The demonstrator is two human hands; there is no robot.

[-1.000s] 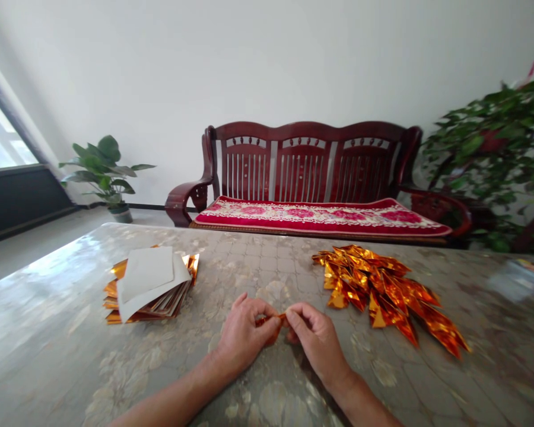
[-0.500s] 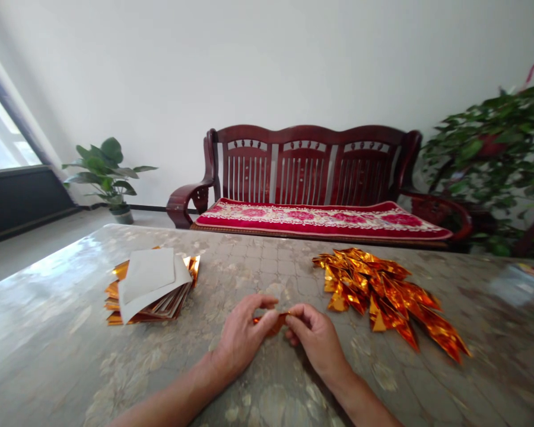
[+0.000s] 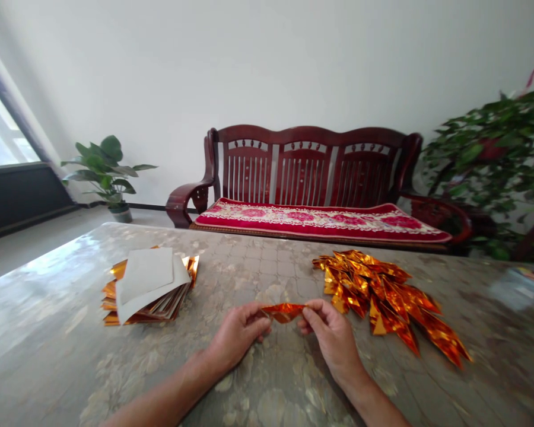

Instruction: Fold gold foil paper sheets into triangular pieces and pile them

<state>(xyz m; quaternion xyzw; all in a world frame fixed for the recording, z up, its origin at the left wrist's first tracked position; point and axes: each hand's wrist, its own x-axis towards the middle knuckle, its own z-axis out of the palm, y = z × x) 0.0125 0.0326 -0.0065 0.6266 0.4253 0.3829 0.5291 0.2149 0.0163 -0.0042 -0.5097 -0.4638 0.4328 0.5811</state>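
My left hand [image 3: 238,332] and my right hand [image 3: 331,335] each pinch one end of a small folded piece of shiny orange-gold foil paper [image 3: 285,311], held just above the table [image 3: 62,356]. The piece is stretched lengthwise between the two hands. To the right lies a heap of folded orange-gold foil pieces [image 3: 387,299], close to my right hand. To the left sits a stack of flat foil sheets [image 3: 149,290], white side up on top.
Beyond the table stands a dark red wooden bench [image 3: 311,172] with a red patterned cushion. A potted plant [image 3: 104,175] stands on the floor at the left, and a leafy plant [image 3: 493,160] at the right. A window is at far left.
My hands have moved apart, and the foil piece, bunched between the fingers before, now shows stretched out between them. My right hand has shifted a little to the right.
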